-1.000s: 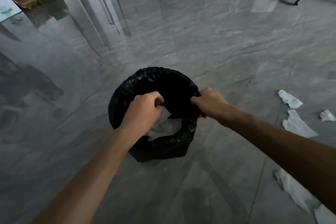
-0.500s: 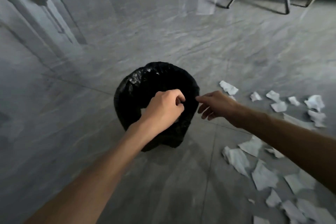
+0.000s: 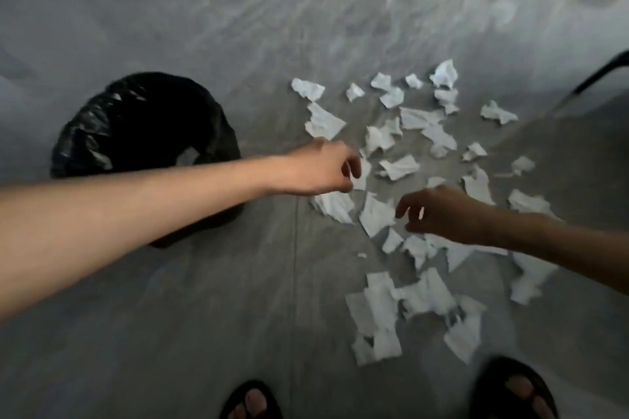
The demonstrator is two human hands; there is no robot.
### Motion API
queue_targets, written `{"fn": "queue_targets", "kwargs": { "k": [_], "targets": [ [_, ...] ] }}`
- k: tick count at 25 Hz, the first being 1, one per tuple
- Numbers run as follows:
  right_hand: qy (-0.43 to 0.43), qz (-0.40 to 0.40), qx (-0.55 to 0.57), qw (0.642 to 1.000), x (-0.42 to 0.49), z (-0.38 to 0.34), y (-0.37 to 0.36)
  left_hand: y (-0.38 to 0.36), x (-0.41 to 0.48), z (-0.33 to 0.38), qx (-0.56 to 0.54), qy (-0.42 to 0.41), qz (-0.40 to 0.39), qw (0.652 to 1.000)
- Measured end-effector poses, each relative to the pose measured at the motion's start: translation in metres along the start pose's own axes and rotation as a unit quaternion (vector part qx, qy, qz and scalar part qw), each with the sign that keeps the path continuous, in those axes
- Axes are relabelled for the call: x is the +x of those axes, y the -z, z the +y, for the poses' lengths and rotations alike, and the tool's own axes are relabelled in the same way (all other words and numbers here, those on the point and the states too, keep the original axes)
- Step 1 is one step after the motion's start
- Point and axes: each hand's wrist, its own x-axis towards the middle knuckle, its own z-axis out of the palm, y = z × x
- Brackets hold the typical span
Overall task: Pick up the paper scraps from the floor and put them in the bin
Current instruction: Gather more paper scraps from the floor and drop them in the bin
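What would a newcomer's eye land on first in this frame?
The scatter of torn white paper scraps across the grey floor, right of centre. Both bare hands reach over it, the left hand curled and the right hand with fingers spread, neither clearly holding a scrap. To the left stands the bin lined with a black bag.

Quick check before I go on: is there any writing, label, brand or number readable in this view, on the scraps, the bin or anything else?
None readable.
paper scraps: plain white, no print visible, though the view is blurred.
bin: black liner only, no label.
sandals: no visible marking.
floor: bare grey tile.
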Motion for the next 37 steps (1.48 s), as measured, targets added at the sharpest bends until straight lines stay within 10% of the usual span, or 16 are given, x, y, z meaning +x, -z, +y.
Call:
{"fn": "queue_targets", "kwargs": {
  "k": [5,13,21,29,37],
  "targets": [
    [0.021,-0.085,-0.104,0.991,-0.028,0.046,-0.127,-0.097,0.018,-0.004,0.027,-0.019,-0.118,0.992],
    [-0.005,0.117,0.069,0.991,-0.038,0.070,-0.128,-0.252,0.002,0.002,0.144,-0.151,-0.104,0.972],
    [0.039,-0.068,-0.054,0.995,-0.090,0.111,-0.168,-0.229,0.034,-0.012,0.009,-0.119,-0.046,0.992],
    [0.046,0.062,0.058,0.995,-0.065,0.094,-0.160,-0.173,0.027,-0.013,0.013,-0.152,-0.002,0.988],
    [-0.019,0.167,0.138,0.976,-0.056,0.068,-0.134,-0.221,-0.014,-0.011,0.129,-0.234,-0.199,0.943]
  ]
}}
